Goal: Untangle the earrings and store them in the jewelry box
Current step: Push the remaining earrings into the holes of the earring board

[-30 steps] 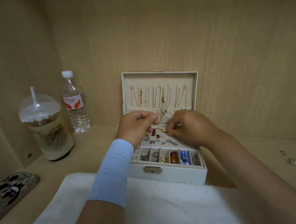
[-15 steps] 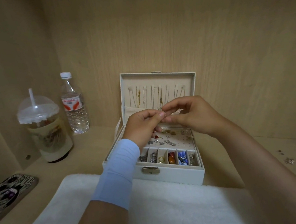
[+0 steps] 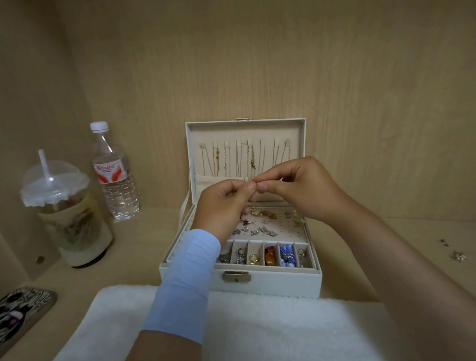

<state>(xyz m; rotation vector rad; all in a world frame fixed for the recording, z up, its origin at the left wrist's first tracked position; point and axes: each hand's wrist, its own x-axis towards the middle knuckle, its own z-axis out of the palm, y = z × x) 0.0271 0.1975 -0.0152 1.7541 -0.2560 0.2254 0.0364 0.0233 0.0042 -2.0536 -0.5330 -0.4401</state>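
An open white jewelry box (image 3: 273, 286) stands on the wooden shelf, its lid upright with thin chains hanging inside. Earrings lie pinned on the tray's dotted panel (image 3: 279, 231), and the front compartments hold several rings and coloured pieces. Above the tray, my left hand (image 3: 224, 205) and my right hand (image 3: 298, 189) meet fingertip to fingertip. Both pinch one tiny earring (image 3: 256, 185) between thumb and forefinger; its shape is too small to make out. A light blue wrap covers my left wrist.
A lidded plastic cup with a straw (image 3: 65, 214) and a water bottle (image 3: 115, 171) stand at the left. A patterned phone case (image 3: 11, 315) lies at the left edge. A white towel (image 3: 246, 339) is spread in front. Small loose earrings (image 3: 457, 255) lie at the right.
Both hands have risen from the tray's panel to above the box, bringing a small earring up between the fingertips. Over the last half second they barely moved.
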